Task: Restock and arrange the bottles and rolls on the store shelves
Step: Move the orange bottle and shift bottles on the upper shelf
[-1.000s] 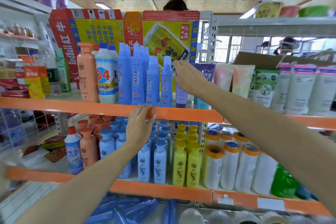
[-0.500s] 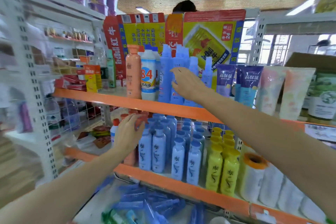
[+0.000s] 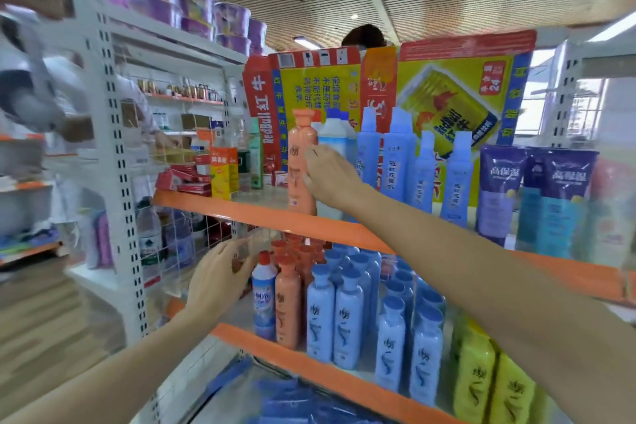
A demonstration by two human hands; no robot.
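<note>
A tall orange bottle [image 3: 300,162] stands on the upper orange-edged shelf [image 3: 237,212]. My right hand [image 3: 332,179] is at its right side, thumb in front and fingers curling behind it. On the shelf below [image 3: 320,367], my left hand [image 3: 218,280] is open with fingers spread, just left of a small white-blue bottle with a red cap [image 3: 264,293]. Orange bottles [image 3: 288,306], blue bottles [image 3: 347,317] and yellow bottles [image 3: 481,375] stand in rows there.
Blue spray bottles [image 3: 395,165] and purple tubes [image 3: 500,189] stand right of the orange bottle, before a Red Bull carton [image 3: 447,103]. A white upright post [image 3: 115,182] and another person [image 3: 38,96] are on the left. Blue packs [image 3: 292,403] lie on the bottom shelf.
The view swung left. My right hand went from the blue spray bottles to the tall orange bottle. My left hand left the upper shelf edge and dropped beside the red-capped bottle.
</note>
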